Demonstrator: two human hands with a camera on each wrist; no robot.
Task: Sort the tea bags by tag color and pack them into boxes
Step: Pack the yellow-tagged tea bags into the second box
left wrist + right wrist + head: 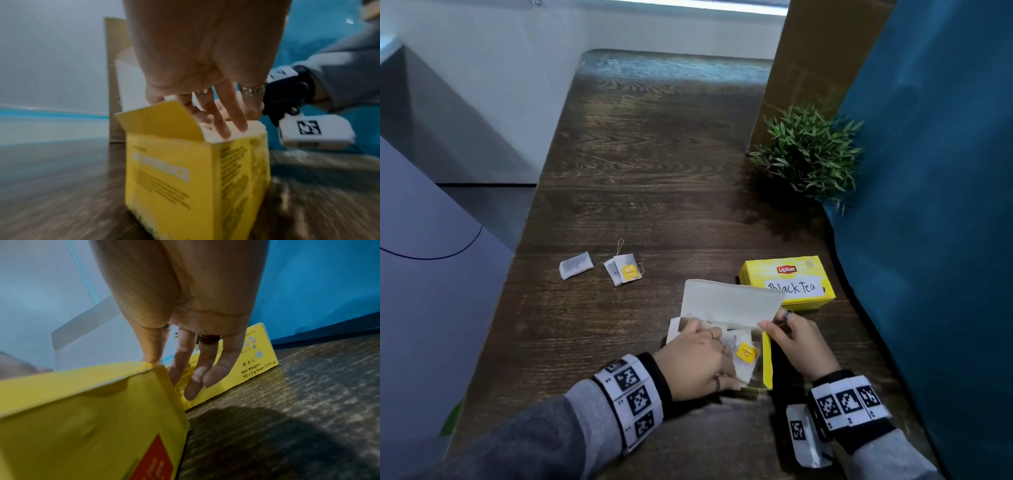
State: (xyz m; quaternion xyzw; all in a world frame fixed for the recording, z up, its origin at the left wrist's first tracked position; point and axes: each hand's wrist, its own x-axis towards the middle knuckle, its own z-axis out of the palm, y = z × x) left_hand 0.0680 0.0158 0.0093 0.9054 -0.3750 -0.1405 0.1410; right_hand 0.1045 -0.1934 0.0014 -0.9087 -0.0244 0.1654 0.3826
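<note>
free: table (654, 171) centre | blocked right: plant (808, 154), closed box (791, 281)

A bright yellow cardboard tea box (766, 356), its raised lid (732, 303) plain white inside, sits on a dark brown wood-grain table (654, 171). A second yellow box (789, 282) bears a red logo and white handwritten label. Wristbands (630, 397) carry black-and-white square codes.

Dark wooden table (647, 164), blue curtain (935, 171)
</note>
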